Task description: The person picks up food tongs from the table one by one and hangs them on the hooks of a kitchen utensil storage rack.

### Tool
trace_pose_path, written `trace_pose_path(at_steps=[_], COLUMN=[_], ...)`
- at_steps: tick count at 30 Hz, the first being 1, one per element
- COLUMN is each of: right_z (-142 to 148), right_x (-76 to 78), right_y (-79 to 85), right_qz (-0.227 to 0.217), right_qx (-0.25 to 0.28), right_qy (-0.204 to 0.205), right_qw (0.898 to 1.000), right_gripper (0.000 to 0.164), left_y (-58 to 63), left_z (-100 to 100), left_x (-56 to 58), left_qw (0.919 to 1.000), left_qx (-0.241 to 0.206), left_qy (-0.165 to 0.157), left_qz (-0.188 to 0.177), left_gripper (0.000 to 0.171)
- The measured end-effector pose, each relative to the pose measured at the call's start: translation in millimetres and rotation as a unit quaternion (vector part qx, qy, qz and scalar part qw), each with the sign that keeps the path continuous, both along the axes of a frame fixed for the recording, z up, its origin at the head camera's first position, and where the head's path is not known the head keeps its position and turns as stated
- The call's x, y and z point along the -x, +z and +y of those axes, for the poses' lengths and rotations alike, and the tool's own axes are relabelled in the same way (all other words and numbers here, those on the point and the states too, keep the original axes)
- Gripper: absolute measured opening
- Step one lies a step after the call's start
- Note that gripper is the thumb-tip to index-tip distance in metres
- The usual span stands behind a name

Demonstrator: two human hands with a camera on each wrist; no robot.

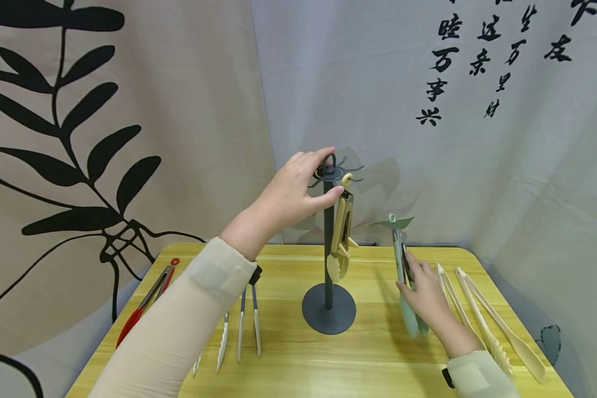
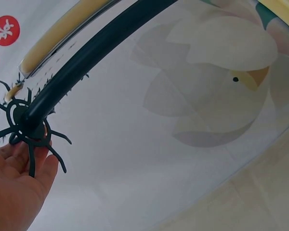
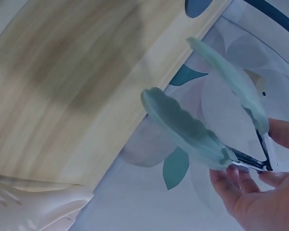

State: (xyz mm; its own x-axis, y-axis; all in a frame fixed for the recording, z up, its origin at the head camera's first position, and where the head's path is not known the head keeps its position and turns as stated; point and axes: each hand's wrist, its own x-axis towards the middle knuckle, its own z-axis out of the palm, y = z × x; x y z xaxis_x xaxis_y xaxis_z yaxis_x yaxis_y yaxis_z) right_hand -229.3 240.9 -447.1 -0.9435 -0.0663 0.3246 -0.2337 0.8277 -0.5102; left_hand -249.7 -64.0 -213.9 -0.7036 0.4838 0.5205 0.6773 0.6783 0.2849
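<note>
A dark grey hook stand (image 1: pixel 329 315) with a round base stands upright mid-table. My left hand (image 1: pixel 298 185) grips its hooked top, index finger at the loop and thumb beside a hanging pair of yellow tongs (image 1: pixel 342 226). In the left wrist view, the fingers curl around the far side of the hooks, and the stand's pole (image 2: pixel 96 57) runs beside the yellow tongs (image 2: pixel 70 33). My right hand (image 1: pixel 425 293) holds mint-green tongs (image 1: pixel 399 257) near their hinge-side arms, right of the stand. The right wrist view shows their scalloped green heads (image 3: pixel 183 127) spread apart.
Red tongs (image 1: pixel 134 319) lie at the table's left edge. Several blue-and-white tongs (image 1: pixel 241 326) lie left of the base, partly behind my left arm. Cream tongs (image 1: pixel 487 326) lie at the right. A printed curtain (image 1: pixel 338 83) hangs behind the wooden table (image 1: pixel 358 367).
</note>
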Motion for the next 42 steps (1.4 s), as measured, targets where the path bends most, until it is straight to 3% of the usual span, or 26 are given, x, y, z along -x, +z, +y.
trace_pose_path(at_steps=[23, 42], right_z=[-28.9, -43.2], right_x=[-6.2, -7.8], right_y=[25.9, 43.0], right_qz=[0.122, 0.128], right_qx=[0.051, 0.1], right_qy=[0.046, 0.069], right_qw=[0.99, 0.984], right_gripper=[0.08, 0.08], left_y=[0.0, -0.4], left_z=[0.5, -1.8], left_x=[-0.1, -1.5], left_qw=[1.0, 1.0], left_qx=[0.002, 0.003], left_qy=[0.003, 0.001], left_qz=[0.0, 0.002], left_gripper=[0.069, 0.069])
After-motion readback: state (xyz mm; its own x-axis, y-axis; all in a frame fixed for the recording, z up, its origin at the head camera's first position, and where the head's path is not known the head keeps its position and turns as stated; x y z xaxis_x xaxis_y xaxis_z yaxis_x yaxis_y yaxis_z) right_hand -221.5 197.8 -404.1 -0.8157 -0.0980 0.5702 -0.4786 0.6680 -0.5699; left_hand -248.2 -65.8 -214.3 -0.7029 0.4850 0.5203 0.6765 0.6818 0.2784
